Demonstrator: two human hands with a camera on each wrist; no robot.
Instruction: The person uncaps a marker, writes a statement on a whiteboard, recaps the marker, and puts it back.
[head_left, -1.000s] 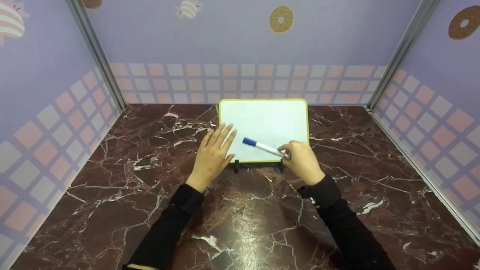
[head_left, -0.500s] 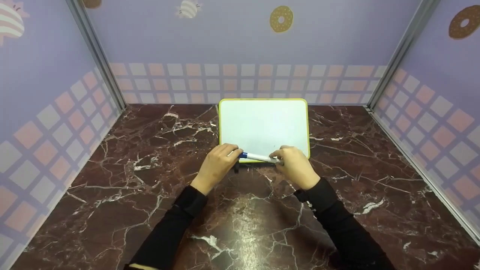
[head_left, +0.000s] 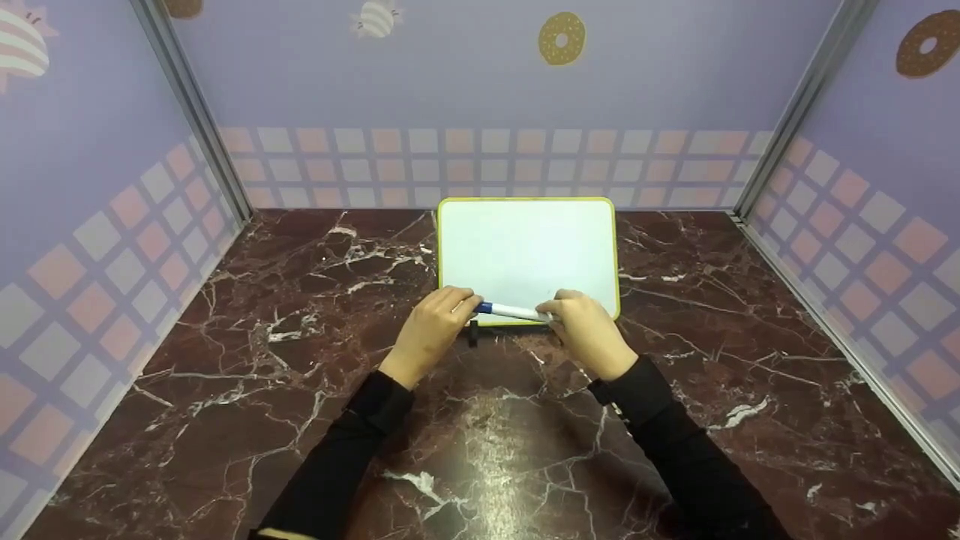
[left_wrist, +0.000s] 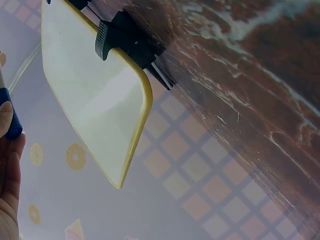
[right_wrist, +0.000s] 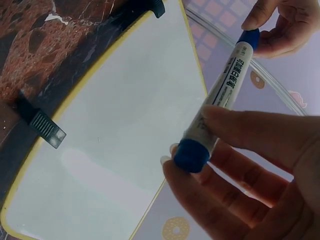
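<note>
A white marker [head_left: 517,312] with a blue cap and blue end is held level between both hands, in front of a whiteboard [head_left: 529,247] with a yellow rim. My left hand [head_left: 433,326] pinches the blue cap [right_wrist: 248,38] between thumb and fingers. Round the barrel near its other end [right_wrist: 192,156], the thumb and fingers of my right hand [head_left: 592,330] hold the marker. Dark printed lettering runs along the barrel in the right wrist view. A tiny dark mark [right_wrist: 98,139] shows on the board's white face.
Black stand clips [left_wrist: 122,40] hold the board's lower edge, its face tilted back. One stand foot [head_left: 473,334] shows beside my left hand. The dark red marbled table [head_left: 300,420] stretches around, with patterned lilac walls [head_left: 465,90] at the back and sides.
My left hand has come down from beside the board's left edge, fingers closing on the marker's cap. My right hand has lowered the marker slightly leftward. In the last half second both hands barely move.
</note>
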